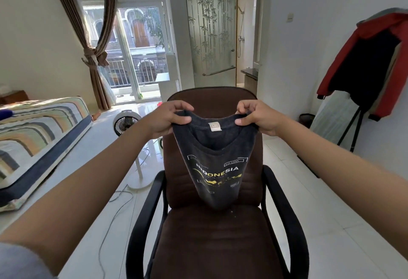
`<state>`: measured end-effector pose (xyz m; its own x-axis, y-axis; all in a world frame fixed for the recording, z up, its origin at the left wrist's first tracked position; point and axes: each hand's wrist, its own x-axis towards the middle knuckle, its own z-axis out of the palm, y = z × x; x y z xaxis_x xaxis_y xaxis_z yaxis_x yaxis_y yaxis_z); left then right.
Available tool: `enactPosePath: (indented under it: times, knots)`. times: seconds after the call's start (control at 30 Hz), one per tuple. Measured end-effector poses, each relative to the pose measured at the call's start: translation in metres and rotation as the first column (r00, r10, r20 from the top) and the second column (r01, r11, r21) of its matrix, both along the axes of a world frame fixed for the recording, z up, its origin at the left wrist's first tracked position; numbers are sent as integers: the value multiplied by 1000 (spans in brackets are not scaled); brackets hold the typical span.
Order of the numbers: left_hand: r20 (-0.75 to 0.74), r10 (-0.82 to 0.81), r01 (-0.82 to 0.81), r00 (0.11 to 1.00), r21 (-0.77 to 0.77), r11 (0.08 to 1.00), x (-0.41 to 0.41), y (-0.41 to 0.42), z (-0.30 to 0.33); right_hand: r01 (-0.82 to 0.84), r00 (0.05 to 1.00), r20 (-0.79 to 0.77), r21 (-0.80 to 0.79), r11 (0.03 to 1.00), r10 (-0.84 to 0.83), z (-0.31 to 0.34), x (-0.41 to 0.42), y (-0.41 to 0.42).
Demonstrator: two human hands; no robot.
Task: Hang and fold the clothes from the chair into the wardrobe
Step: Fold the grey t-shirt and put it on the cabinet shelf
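Observation:
A dark grey T-shirt (215, 168) with a yellow and white "INDONESIA" print hangs in the air above the brown office chair (212, 239). My left hand (170, 117) pinches the collar at its left shoulder. My right hand (256, 116) pinches the collar at the right shoulder. The neck opening sags between the two hands, with its white label showing. The shirt's lower end hangs just above the chair's seat, which bears nothing else. No wardrobe is in view.
A bed with a striped cover (37, 137) stands at the left. A white floor fan (127, 124) and its cable lie left of the chair. A rack with a red and black jacket (368, 62) stands at the right wall. The floor is white tile.

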<state>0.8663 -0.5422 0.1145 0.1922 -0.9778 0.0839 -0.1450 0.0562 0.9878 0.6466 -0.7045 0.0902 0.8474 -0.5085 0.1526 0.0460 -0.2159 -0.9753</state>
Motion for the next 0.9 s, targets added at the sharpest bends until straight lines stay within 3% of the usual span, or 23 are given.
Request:
enactPosePath:
  times: [0.33, 0.57, 0.9]
  knots:
    - [-145, -9, 43, 989, 236, 971, -74, 144, -142, 26, 987, -163, 234, 972, 13, -145, -89, 147]
    - [-198, -50, 140, 979, 475, 869, -115, 236, -249, 44, 927, -367, 317, 948, 80, -251, -132, 242]
    - [-229, 54, 96, 972, 594, 799, -108, 222, -323, 145, 859, -510, 341, 929, 53, -325, -115, 243]
